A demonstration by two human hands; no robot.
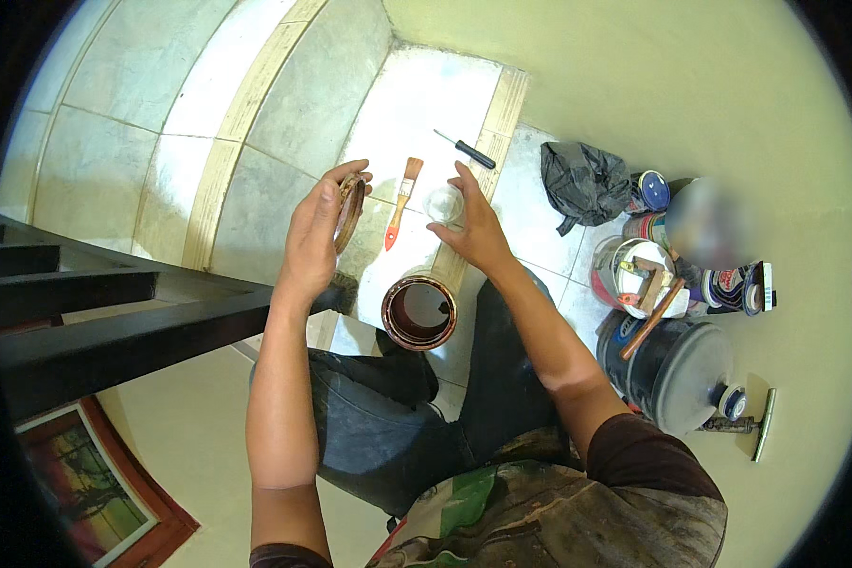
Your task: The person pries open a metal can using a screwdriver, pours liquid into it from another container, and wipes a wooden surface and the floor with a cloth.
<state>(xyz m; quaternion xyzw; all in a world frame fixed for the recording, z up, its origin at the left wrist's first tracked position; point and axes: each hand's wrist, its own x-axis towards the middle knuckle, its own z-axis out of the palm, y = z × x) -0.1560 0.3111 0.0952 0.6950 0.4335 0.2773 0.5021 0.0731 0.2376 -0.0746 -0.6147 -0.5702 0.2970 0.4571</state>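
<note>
curling behind the lid (351, 214), left fingers (347, 168) are partly hidden.

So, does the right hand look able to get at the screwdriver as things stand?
Probably yes: the screwdriver lies on the white tile just beyond the right hand, with nothing over it, though that hand seems busy with a clear cup.

Brown-stained lid (350, 214), on edge, left of clear cup (442, 204)
</note>
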